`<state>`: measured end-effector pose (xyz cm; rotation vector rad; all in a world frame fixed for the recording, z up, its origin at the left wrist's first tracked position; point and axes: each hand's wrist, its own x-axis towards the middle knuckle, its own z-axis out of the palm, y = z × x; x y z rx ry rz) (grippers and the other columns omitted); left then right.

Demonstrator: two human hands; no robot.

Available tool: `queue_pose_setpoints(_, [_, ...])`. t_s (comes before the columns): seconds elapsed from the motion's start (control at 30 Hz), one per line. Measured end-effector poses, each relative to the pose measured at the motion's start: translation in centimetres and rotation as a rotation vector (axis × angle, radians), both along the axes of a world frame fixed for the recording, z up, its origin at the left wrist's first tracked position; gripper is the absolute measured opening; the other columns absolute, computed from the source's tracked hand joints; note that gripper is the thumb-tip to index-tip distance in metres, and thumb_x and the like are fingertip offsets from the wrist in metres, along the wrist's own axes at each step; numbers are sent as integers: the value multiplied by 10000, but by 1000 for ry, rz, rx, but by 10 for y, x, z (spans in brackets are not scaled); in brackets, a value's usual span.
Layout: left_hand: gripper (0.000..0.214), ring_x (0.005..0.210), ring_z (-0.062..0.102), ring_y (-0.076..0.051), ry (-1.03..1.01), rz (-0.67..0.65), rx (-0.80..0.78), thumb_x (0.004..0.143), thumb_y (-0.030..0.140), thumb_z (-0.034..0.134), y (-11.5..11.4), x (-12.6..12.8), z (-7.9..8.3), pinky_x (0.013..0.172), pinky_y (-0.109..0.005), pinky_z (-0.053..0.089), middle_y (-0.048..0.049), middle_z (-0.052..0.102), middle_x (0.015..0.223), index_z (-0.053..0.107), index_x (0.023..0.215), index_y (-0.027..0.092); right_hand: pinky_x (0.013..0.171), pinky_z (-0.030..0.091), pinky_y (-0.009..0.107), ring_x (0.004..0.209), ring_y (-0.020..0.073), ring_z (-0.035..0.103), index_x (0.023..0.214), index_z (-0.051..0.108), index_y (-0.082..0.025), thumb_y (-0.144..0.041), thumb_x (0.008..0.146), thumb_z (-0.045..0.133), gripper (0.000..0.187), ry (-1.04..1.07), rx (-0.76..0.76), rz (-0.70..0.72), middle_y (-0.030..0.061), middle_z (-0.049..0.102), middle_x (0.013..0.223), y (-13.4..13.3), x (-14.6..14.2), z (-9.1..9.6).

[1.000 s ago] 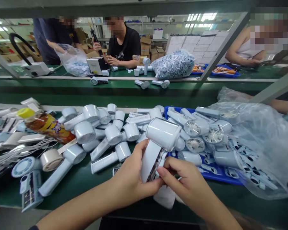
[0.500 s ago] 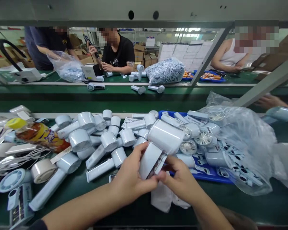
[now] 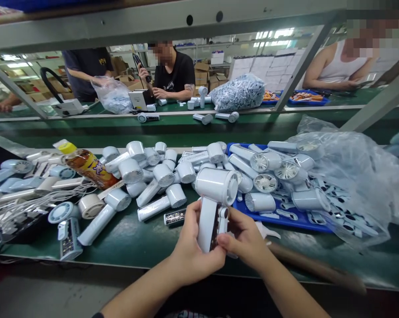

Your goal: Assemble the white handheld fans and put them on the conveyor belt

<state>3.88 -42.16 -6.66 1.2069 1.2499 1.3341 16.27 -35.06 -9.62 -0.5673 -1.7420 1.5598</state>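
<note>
In front of me a pale blue handheld fan (image 3: 215, 185) is held upright, slightly tilted, its round head on top. My left hand (image 3: 194, 251) wraps round its handle from the left. My right hand (image 3: 247, 240) grips the handle from the right, its thumb pressed on the open side. Dark inner parts show there, with a small light-blue button cover (image 3: 223, 216) at the opening; its lower end is hidden by my right thumb. Just left of my hands lies another fan handle (image 3: 174, 217) with its circuit board bare.
Several wrapped fans (image 3: 162, 174) are heaped left of centre. A blue tray (image 3: 252, 211) holds more fans, beside a clear plastic bag (image 3: 358, 176) with small parts. A drink bottle (image 3: 91, 168) leans on the heap. White cables (image 3: 36, 203) lie left. Co-workers sit or stand across the bench.
The view has tilted and shifted left, showing the bench's front edge. The fan in my hands has turned more upright, so its head grille and open handle side show better.
</note>
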Motion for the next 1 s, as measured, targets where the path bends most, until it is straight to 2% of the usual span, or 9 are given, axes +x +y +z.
queue_pose_setpoints(0.1, [640, 961, 505, -223, -240, -201, 26, 660, 294, 663, -3, -5, -2, 820, -347, 420, -88, 468, 1107, 310, 1185, 202, 763, 469, 337, 1014, 249, 531, 1133, 452, -270, -537, 590, 717, 660, 99, -213, 26, 70, 542, 1112, -8, -3, -6])
queue_pose_setpoints(0.17, [707, 1006, 487, -236, -382, -281, 27, 598, 328, 721, -3, -4, -2, 857, -349, 399, -80, 453, 1138, 341, 1184, 215, 896, 413, 397, 1121, 274, 475, 1176, 442, -268, -527, 580, 730, 710, 141, -238, 75, 86, 515, 1192, -14, -4, -6])
queue_pose_setpoints(0.33, [660, 805, 521, -141, -476, -234, -17, 570, 180, 738, -2, 12, -1, 730, -261, 427, -10, 517, 926, 387, 1127, 231, 933, 392, 436, 1065, 282, 526, 1187, 473, -250, -529, 623, 699, 668, 285, -257, 82, 101, 535, 1179, -24, -7, -3])
queue_pose_setpoints(0.53, [581, 892, 512, -203, -321, -152, 66, 559, 217, 705, 2, 19, 6, 832, -340, 417, -35, 513, 967, 423, 1066, 191, 852, 449, 419, 963, 278, 577, 1148, 499, -230, -507, 577, 741, 679, 354, -194, 43, 96, 595, 1067, -17, -9, -7])
queue_pose_setpoints(0.63, [531, 839, 516, -191, -222, -91, 64, 603, 265, 686, 7, 14, 2, 776, -322, 439, -29, 516, 925, 415, 1054, 191, 810, 470, 390, 871, 248, 600, 1092, 526, -217, -533, 615, 699, 598, 288, -111, 13, 78, 614, 984, -7, -10, -9])
queue_pose_setpoints(0.73, [524, 833, 526, -187, -97, -24, -7, 686, 335, 650, 13, 5, -3, 747, -310, 448, -41, 522, 943, 379, 1111, 190, 704, 493, 333, 776, 210, 609, 1088, 512, -217, -495, 753, 581, 440, 79, -11, -8, 63, 621, 922, 0, -8, -2])
queue_pose_setpoints(0.83, [456, 931, 525, -195, 72, 134, -4, 824, 378, 504, 17, -1, -7, 837, -328, 418, -73, 518, 1038, 315, 1191, 183, 643, 465, 310, 729, 206, 605, 1012, 532, -174, -402, 871, 419, 290, -252, 282, -171, 82, 633, 843, 3, -6, 11])
queue_pose_setpoints(0.93, [421, 1049, 497, -204, 221, 212, 55, 905, 369, 333, 19, -2, -10, 906, -334, 373, -113, 491, 1166, 259, 1267, 167, 473, 362, 286, 519, 202, 547, 794, 531, -147, -409, 903, 293, 370, -523, 647, -349, 68, 580, 578, 6, -11, 16])
queue_pose_setpoints(1.0, [457, 1100, 480, -221, 312, 232, 68, 908, 368, 322, 20, -3, -10, 927, -345, 354, -134, 464, 1236, 243, 1304, 155, 432, 289, 280, 444, 186, 496, 702, 496, -166, -390, 913, 255, 391, -565, 793, -435, 47, 529, 496, 8, -17, 12])
